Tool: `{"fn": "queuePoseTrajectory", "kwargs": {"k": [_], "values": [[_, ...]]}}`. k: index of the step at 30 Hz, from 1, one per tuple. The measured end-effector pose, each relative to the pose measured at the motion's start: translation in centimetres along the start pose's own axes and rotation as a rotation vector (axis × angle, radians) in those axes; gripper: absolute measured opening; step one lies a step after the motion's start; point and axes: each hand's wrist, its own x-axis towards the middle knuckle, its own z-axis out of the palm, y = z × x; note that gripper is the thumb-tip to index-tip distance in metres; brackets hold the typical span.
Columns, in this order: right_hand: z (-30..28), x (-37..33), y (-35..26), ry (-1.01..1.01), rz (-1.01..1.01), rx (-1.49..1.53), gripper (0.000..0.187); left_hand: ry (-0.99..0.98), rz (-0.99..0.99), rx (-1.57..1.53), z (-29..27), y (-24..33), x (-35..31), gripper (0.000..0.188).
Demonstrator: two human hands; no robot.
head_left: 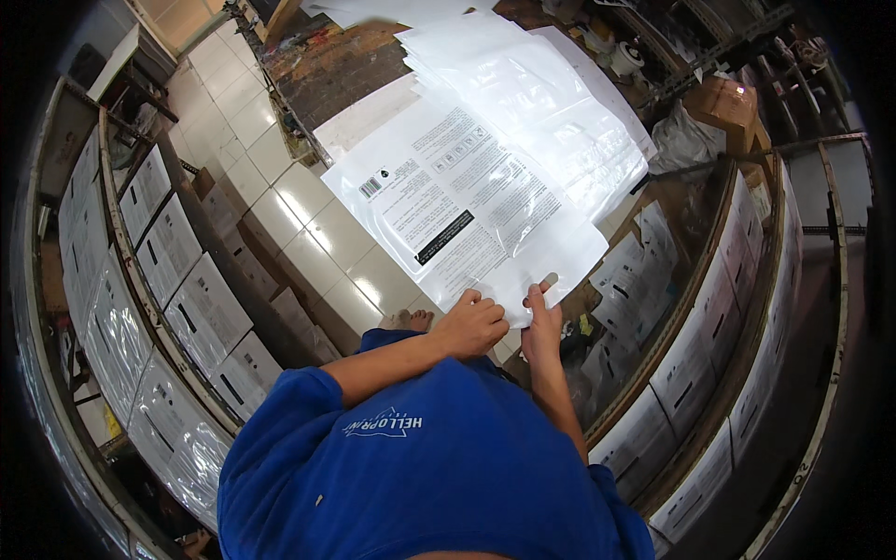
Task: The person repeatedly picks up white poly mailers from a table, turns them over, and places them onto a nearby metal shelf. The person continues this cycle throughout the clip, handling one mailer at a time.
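Head view: printed sheet [457, 201] is pinched at its near edge by left hand [473, 324] and right hand [541, 324], beside the desk [327, 79]; racked sheets [210, 299] look done, the white stack [523, 93] seemingly remaining.

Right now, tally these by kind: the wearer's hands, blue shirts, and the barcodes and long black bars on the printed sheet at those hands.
Hands: 2 (left hand, right hand)
Blue shirt: 1
Barcode on the printed sheet: 1
Long black bar on that sheet: 1
Total: 5
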Motion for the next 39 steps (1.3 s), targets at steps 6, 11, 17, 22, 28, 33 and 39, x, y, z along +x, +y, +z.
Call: {"fn": "queuePoseTrajectory", "kwargs": {"k": [6, 11, 17, 22, 28, 33, 39], "values": [[0.9, -0.2, -0.9, 0.244, -0.008, -0.105, 0.011, -0.057, 0.052, -0.021, 0.6, 0.6, 0.0, 0.009], [0.6, -0.2, -0.5, 0.287, -0.037, -0.099, 0.01, -0.076, 0.07, -0.011, 0.8, 0.8, -0.1, 0.01], [0.5, -0.4, -0.4, 0.278, -0.055, -0.057, 0.01, -0.095, 0.083, -0.005, 0.8, 0.8, -0.1, 0.011], [0.0, -0.4, -0.3, 0.302, -0.069, -0.073, 0.009, -0.084, 0.071, -0.062, 0.3, 1.0, 0.0, 0.015], [-1.9, -0.4, -0.8, 0.339, -0.057, -0.142, 0.01, 0.017, 0.011, -0.073, -2.4, 0.0, -1.0, 0.013], [-3.3, -0.6, -1.2, 0.381, -0.054, -0.129, 0.011, 0.051, -0.067, -0.065, -5.2, -1.7, -3.5, 0.013], [-3.7, -0.8, -1.1, 0.401, -0.071, -0.116, 0.01, 0.04, -0.207, -0.023, -5.9, -3.3, -7.4, 0.01]]}}
